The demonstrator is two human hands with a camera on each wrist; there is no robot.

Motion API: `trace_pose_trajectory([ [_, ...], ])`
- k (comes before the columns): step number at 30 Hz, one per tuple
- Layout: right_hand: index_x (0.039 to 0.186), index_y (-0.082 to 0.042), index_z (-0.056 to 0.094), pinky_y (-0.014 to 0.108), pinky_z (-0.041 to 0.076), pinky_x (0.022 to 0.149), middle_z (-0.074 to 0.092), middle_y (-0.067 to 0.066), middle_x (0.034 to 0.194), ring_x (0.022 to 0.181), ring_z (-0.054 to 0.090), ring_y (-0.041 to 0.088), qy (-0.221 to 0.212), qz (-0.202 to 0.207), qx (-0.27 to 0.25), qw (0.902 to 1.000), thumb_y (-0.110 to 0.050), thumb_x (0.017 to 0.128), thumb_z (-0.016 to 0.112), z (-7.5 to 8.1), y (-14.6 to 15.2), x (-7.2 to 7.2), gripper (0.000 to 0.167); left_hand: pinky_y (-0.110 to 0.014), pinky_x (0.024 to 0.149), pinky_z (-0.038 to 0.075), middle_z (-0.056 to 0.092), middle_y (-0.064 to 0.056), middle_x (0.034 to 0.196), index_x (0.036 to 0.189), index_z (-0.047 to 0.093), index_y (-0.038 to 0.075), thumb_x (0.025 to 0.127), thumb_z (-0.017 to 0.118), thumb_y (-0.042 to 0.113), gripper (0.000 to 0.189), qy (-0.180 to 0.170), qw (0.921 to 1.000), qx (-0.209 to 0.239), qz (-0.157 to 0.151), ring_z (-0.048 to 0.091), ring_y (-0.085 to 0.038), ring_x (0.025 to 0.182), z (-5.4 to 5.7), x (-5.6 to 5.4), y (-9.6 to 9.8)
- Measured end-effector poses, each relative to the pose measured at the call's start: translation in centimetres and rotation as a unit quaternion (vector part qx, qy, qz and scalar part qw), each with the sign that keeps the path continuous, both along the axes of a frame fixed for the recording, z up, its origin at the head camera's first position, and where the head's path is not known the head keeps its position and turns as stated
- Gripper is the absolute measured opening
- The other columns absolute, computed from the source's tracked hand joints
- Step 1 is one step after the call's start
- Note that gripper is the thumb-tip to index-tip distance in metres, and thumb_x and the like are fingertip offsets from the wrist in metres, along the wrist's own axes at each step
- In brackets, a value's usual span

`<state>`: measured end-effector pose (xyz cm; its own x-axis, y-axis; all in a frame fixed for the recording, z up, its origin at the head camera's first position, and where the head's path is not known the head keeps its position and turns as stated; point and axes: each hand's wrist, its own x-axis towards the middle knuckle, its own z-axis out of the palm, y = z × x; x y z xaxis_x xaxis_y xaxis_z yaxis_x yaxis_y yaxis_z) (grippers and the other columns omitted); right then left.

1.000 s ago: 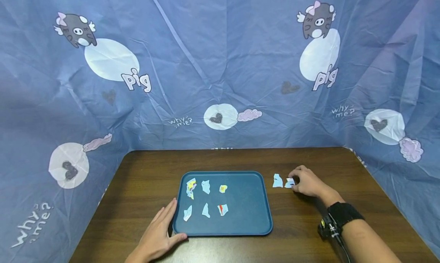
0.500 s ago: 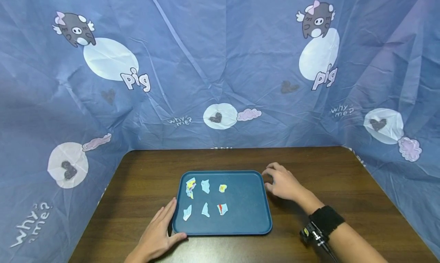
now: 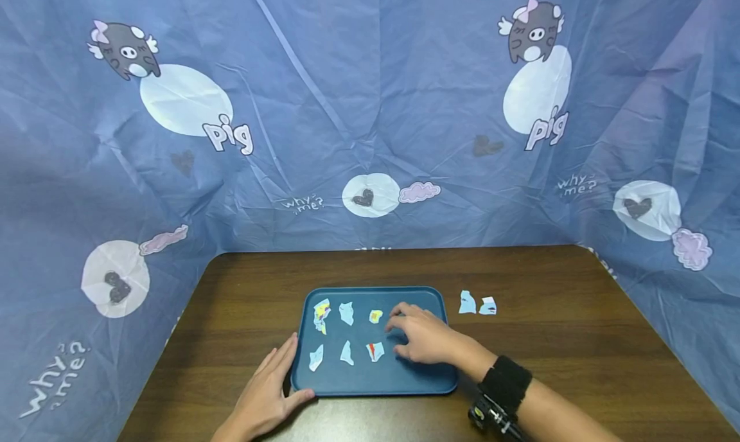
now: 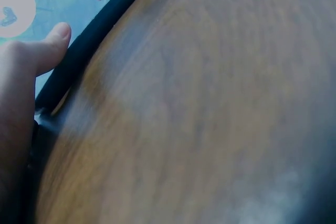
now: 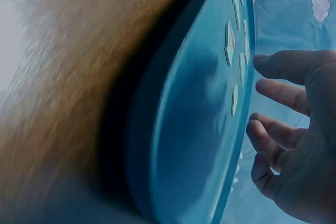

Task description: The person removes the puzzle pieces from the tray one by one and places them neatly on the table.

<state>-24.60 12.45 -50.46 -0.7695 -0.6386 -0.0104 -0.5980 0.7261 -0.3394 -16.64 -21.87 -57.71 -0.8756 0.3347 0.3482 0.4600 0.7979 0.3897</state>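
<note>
A blue tray (image 3: 416, 383) lies on the wooden table, bearing several torn paper scraps in two rows. Among these are a small yellow scrap (image 3: 376, 316), a scrap with a red stripe (image 3: 374, 351) and a longer yellow-and-purple one (image 3: 321, 316). My left hand (image 3: 263, 390) rests against the tray's left side, fingers straight, thumb at the near-left corner. Over the right half of the tray hovers my right hand (image 3: 424, 334), right of the yellow and red-striped scraps. Its fingers are loosely bent and apart, with nothing between them in the right wrist view.
Two pale blue scraps, one (image 3: 467, 302) beside the other (image 3: 488, 306), lie on the table right of the tray. A blue printed cloth (image 3: 370, 140) hangs around the table's back and sides. A black band with a camera (image 3: 503, 390) is on my right wrist.
My right hand has moved left from the two scraps on the table to above the tray. Those scraps stay where they were. My left hand has stayed at the tray's side.
</note>
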Motion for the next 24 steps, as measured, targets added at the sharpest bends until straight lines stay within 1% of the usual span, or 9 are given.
trace_pose_trajectory([
  [5, 0.118, -0.019, 0.072, 0.049, 0.048, 0.099, 0.055, 0.003, 0.131, 0.121, 0.054, 0.025, -0.008, 0.004, 0.015, 0.9999, -0.028, 0.091, 0.076, -0.5, -1.2, 0.1, 0.03, -0.034, 0.12, 0.02, 0.04, -0.017, 0.157, 0.152, 0.039, -0.006, 0.083, 0.074, 0.058, 0.1, -0.011, 0.9999, -0.001, 0.005, 0.044, -0.03, 0.14, 0.2, 0.1, 0.1],
  [10, 0.116, -0.021, 0.073, 0.046, 0.05, 0.097, 0.055, 0.001, 0.129, 0.116, 0.055, 0.022, -0.005, 0.01, 0.027, 0.9996, -0.03, 0.09, 0.077, -1.0, -1.9, 0.3, 0.028, -0.027, 0.121, 0.015, 0.039, -0.016, 0.158, 0.152, 0.038, -0.004, 0.083, 0.073, 0.06, 0.101, -0.019, 0.9998, -0.001, 0.009, 0.043, -0.03, 0.141, 0.2, 0.1, 0.1],
  [12, 0.115, -0.021, 0.073, 0.044, 0.051, 0.095, 0.055, 0.0, 0.127, 0.114, 0.055, 0.021, 0.001, 0.01, 0.032, 0.9994, -0.031, 0.09, 0.077, -1.3, -2.0, 0.4, 0.028, -0.026, 0.122, 0.014, 0.039, -0.015, 0.158, 0.153, 0.038, -0.004, 0.083, 0.073, 0.06, 0.101, -0.02, 0.9997, -0.002, 0.01, 0.043, -0.03, 0.141, 0.2, 0.2, 0.1],
  [16, 0.113, -0.021, 0.073, 0.043, 0.051, 0.092, 0.055, 0.0, 0.127, 0.111, 0.056, 0.02, 0.013, 0.008, 0.036, 0.9992, -0.033, 0.089, 0.077, -1.7, -2.2, 0.3, 0.027, -0.034, 0.12, 0.02, 0.039, -0.016, 0.158, 0.152, 0.038, -0.004, 0.083, 0.073, 0.06, 0.101, -0.019, 0.9998, 0.0, 0.011, 0.043, -0.03, 0.141, 0.3, 0.2, 0.1],
  [18, 0.113, -0.021, 0.073, 0.042, 0.052, 0.091, 0.055, 0.0, 0.127, 0.111, 0.056, 0.02, 0.016, 0.007, 0.036, 0.9992, -0.034, 0.09, 0.077, -1.8, -2.2, 0.3, 0.027, -0.035, 0.12, 0.021, 0.039, -0.016, 0.158, 0.152, 0.038, -0.004, 0.083, 0.073, 0.06, 0.101, -0.02, 0.9997, 0.0, 0.011, 0.043, -0.031, 0.141, 0.2, 0.2, 0.1],
  [24, 0.109, -0.024, 0.073, 0.042, 0.051, 0.09, 0.054, 0.0, 0.127, 0.109, 0.055, 0.019, 0.013, 0.003, 0.039, 0.9991, -0.036, 0.09, 0.076, -2.0, -2.2, 0.2, 0.023, -0.024, 0.122, 0.012, 0.038, -0.016, 0.158, 0.153, 0.037, -0.005, 0.083, 0.073, 0.061, 0.102, -0.021, 0.9997, -0.003, 0.008, 0.042, -0.029, 0.141, 0.2, 0.1, 0.1],
])
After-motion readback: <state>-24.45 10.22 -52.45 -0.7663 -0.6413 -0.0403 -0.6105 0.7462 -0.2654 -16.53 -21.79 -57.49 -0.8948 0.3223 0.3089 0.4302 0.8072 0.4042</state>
